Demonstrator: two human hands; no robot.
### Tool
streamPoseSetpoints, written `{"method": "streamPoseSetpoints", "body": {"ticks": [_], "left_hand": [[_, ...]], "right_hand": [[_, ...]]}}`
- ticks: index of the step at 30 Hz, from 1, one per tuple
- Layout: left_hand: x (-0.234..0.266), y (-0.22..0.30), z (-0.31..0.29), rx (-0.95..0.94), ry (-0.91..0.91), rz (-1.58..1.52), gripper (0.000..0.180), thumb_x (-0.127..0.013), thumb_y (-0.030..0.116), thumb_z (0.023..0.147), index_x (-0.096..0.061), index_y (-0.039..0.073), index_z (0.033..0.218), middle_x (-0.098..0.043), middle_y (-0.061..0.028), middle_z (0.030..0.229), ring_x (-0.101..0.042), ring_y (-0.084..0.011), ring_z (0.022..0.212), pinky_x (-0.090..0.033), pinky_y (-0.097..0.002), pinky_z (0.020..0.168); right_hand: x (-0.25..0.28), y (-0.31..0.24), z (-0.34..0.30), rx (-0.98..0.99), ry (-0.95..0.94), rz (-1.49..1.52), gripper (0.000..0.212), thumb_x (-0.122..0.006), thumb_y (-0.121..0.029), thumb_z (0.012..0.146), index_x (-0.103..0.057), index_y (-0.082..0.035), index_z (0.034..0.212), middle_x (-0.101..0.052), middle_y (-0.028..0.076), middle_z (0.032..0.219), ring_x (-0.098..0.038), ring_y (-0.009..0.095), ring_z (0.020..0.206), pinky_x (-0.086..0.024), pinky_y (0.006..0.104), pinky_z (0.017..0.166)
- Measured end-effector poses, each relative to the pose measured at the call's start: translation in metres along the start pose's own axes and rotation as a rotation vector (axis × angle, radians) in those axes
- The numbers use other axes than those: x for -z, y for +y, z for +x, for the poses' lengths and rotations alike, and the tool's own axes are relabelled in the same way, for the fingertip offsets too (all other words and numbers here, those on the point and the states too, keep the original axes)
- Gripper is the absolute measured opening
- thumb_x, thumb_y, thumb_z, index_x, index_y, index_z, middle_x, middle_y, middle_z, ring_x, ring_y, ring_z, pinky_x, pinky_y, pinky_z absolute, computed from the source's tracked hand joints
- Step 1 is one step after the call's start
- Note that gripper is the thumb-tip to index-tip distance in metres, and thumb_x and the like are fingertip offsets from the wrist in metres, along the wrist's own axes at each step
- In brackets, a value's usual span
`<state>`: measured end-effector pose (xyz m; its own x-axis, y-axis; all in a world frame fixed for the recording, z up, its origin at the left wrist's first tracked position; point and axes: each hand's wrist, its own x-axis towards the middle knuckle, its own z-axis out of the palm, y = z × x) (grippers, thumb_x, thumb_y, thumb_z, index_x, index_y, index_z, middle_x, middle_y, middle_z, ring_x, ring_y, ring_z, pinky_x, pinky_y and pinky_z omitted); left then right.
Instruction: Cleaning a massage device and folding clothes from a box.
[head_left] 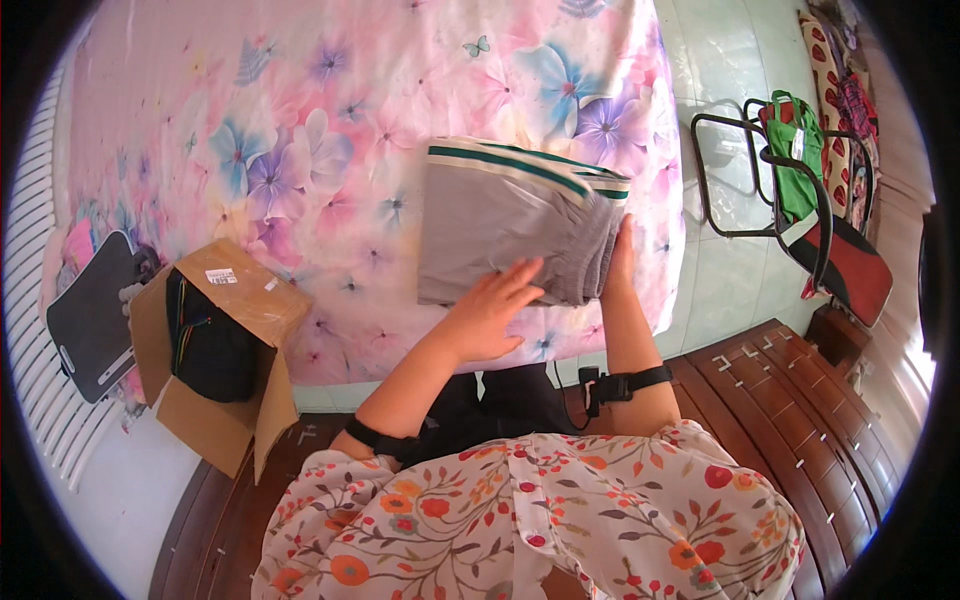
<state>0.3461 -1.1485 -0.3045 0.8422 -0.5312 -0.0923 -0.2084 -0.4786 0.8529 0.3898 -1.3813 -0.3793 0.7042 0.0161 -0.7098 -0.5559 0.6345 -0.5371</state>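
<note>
Grey shorts (480,220) lie folded on a pink flowered bedsheet (390,110). Green and white stripes run along their far edge, and the gathered elastic waistband faces right. My left hand (497,308) rests at the near edge of the shorts, its fingers spread and partly over the cloth. Along the right side of the waistband, my right hand (621,262) stands on edge against the fabric. Its fingers point away from me and look stretched out, though the side turned to the shorts is partly hidden.
An open cardboard box (215,425) with dark clothing (215,350) inside stands left of the bed, beside a dark grey flat panel (92,320). At the right is a black-framed chair (735,235) with a green bag (795,160). Dark wooden furniture (790,400) lies near me.
</note>
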Motion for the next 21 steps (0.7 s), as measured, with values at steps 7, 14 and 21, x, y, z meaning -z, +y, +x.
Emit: {"method": "streamPoseSetpoints", "body": {"ticks": [7,14,21], "left_hand": [[-0.017,-0.033,-0.011,0.281,0.080,0.008,0.056,-0.062,0.008,0.074,-0.045,0.007,0.127,-0.028,-0.0122,0.145,-0.032,-0.0330,0.131,-0.032,-0.0411,0.103],[-0.019,-0.060,-0.021,0.418,0.069,0.519,0.065,-0.064,0.010,0.075,-0.039,0.012,0.135,-0.019,-0.0136,0.147,-0.029,-0.0346,0.130,-0.033,-0.0403,0.102],[-0.053,-0.078,-0.026,0.896,0.682,-0.134,0.054,-0.067,0.021,0.077,-0.047,0.006,0.124,-0.037,-0.0223,0.135,-0.047,-0.0371,0.113,-0.042,-0.0405,0.092]], "right_hand": [[0.029,-0.008,-0.002,0.076,0.064,-0.486,0.065,-0.064,-0.029,0.084,-0.035,0.003,0.132,-0.051,0.014,0.122,-0.049,0.024,0.114,-0.037,0.0324,0.096],[-0.015,-0.025,-0.018,0.353,0.358,-1.254,0.078,-0.077,-0.015,0.067,-0.036,0.005,0.130,-0.053,0.022,0.117,-0.053,0.032,0.105,-0.043,0.0351,0.089],[0.047,-0.007,0.002,0.341,0.423,-1.224,0.092,-0.080,-0.032,0.065,-0.030,0.004,0.134,-0.040,0.027,0.131,-0.044,0.033,0.119,-0.034,0.0384,0.100]]}}
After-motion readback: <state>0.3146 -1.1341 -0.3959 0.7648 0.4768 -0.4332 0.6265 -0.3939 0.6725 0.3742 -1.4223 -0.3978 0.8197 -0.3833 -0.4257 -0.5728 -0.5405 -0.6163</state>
